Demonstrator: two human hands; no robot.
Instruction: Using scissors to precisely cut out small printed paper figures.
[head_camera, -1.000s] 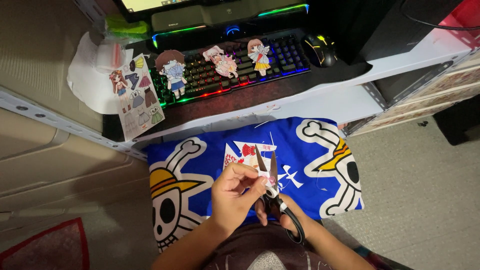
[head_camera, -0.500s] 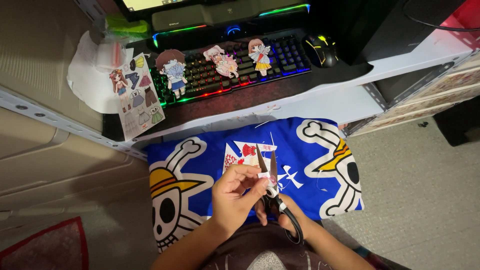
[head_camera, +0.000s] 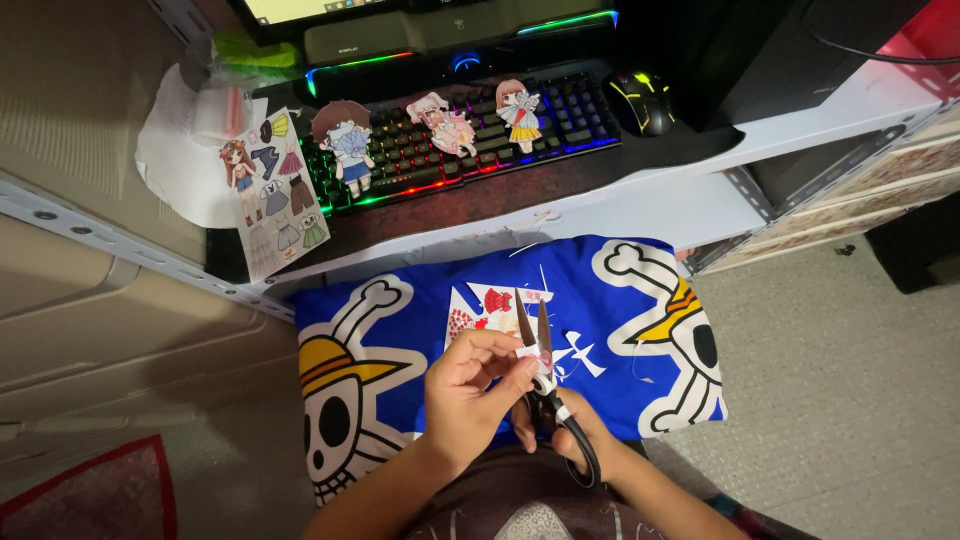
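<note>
Two hands: left hand (head_camera: 470, 385) pinches a paper scrap (head_camera: 528, 352), right hand (head_camera: 575, 435) grips open-bladed scissors (head_camera: 540, 350).

You are looking at a monitor screen (head_camera: 300, 8) glowing pale at the top edge, and a clear plastic bag (head_camera: 222, 110) lying left of the keyboard (head_camera: 460, 135).

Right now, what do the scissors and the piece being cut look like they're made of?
Scissors: blades look like dull metal, handles seemingly black plastic in the right hand. The cut piece in the left hand looks like thin printed paper, matte, white-edged; too small to be certain.
</note>
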